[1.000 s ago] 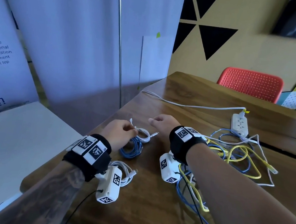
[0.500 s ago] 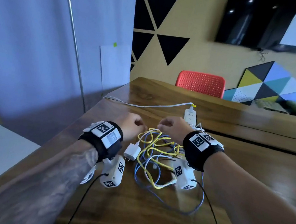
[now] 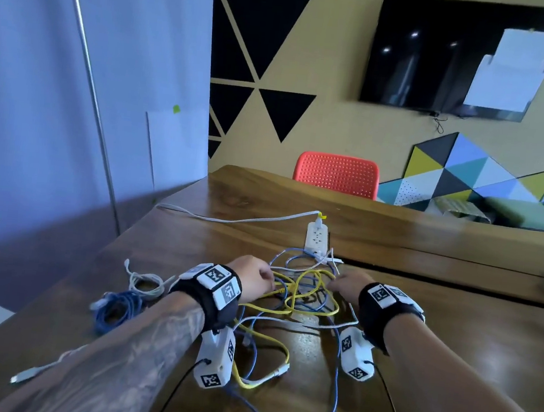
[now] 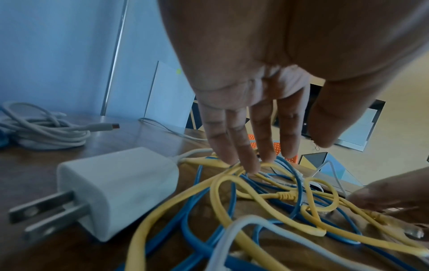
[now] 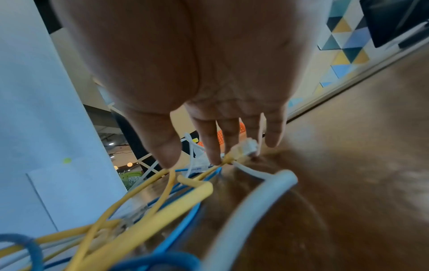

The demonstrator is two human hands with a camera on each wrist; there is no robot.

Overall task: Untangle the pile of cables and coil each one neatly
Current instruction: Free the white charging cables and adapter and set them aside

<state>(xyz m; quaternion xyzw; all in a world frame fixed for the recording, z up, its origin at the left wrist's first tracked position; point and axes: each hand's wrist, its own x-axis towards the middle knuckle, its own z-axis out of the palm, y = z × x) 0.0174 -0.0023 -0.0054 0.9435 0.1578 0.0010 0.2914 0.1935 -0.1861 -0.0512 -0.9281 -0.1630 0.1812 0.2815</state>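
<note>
Both hands down on tangled cables [image 3: 301, 296] mid-worktop [image 3: 452, 325]: left hand [image 3: 251, 279] fingers straight, touching yellow strands; right hand [image 3: 347, 286] likewise relaxed, fingertips [image 5: 214, 159] at yellow connector [image 5: 241, 150]. Coiled white cable [image 3: 147, 281] and coiled blue cable [image 3: 117, 307] lying left of pile, white charger [image 4: 116, 187] just beside it.

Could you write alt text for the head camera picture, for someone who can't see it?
Two hands, left hand and right hand, reach into a tangle of yellow cable and blue cable on a wooden table. Two coiled cables lie left; a power strip sits behind.
</note>
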